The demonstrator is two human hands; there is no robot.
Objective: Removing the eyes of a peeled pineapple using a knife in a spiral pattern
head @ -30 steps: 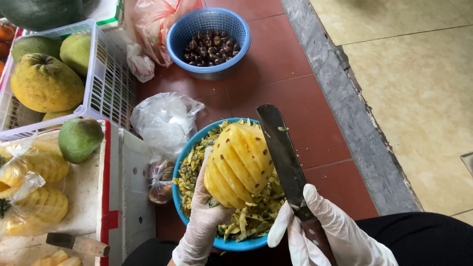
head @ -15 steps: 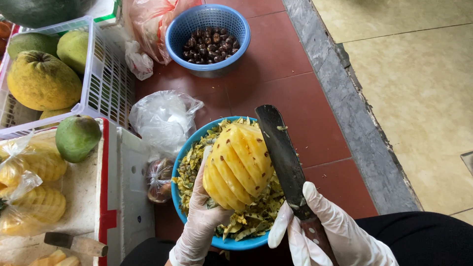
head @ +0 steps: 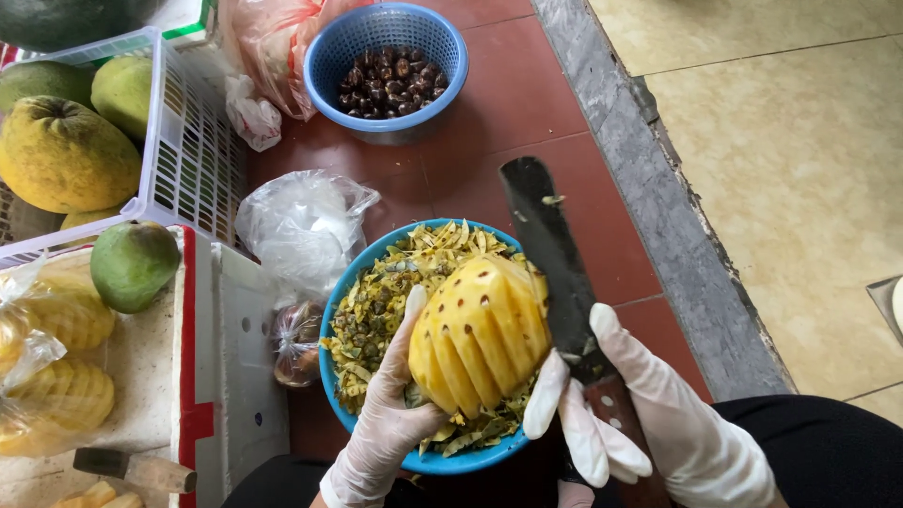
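Observation:
My left hand [head: 388, 414], in a white glove, cups a peeled yellow pineapple [head: 480, 329] with spiral grooves and dark eyes, held over a blue bowl [head: 336, 320] full of peel scraps. My right hand [head: 640, 414], also gloved, grips the handle of a long dark knife [head: 546, 245]. The blade lies along the pineapple's right side and points away from me.
A blue basket [head: 329, 56] of dark eyes and trimmings sits further back on the red tile. A white crate [head: 188, 141] holds green and yellow fruit at left. Peeled pineapples in bags [head: 56, 367], a green mango [head: 132, 263], a second knife [head: 132, 468] and plastic bags [head: 301, 226] lie nearby.
The pineapple has turned in my left hand, showing a side with dark eyes. The knife blade stays against its right side.

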